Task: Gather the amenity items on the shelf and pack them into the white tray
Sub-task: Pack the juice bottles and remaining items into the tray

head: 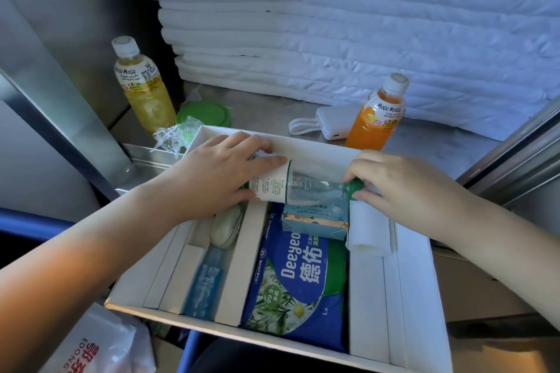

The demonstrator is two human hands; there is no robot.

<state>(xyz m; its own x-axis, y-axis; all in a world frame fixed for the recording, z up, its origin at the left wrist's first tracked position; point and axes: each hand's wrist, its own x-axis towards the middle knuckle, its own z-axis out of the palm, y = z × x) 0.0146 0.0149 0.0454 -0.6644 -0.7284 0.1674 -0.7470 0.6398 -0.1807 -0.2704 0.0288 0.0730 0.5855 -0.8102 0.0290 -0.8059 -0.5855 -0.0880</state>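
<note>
A white tray [415,281] with dividers sits at the shelf's front edge. A clear water bottle [303,188] with a white label and green cap lies sideways across the tray's far end. My left hand [224,172] grips its labelled body. My right hand [391,179] pinches the green cap end. Inside the tray lie a blue wet-wipes pack [291,285], a small light-blue care-set box [315,221], a rolled white towel [368,233], a blue sachet [204,281] and a pale oval case [225,228].
On the metal shelf [424,142] behind the tray stand a yellow juice bottle [142,88] and an orange juice bottle [377,118]. A white power bank [330,124], a green lid [203,115] and crumpled plastic [172,136] lie there too. Folded white linen [333,24] is stacked at the back.
</note>
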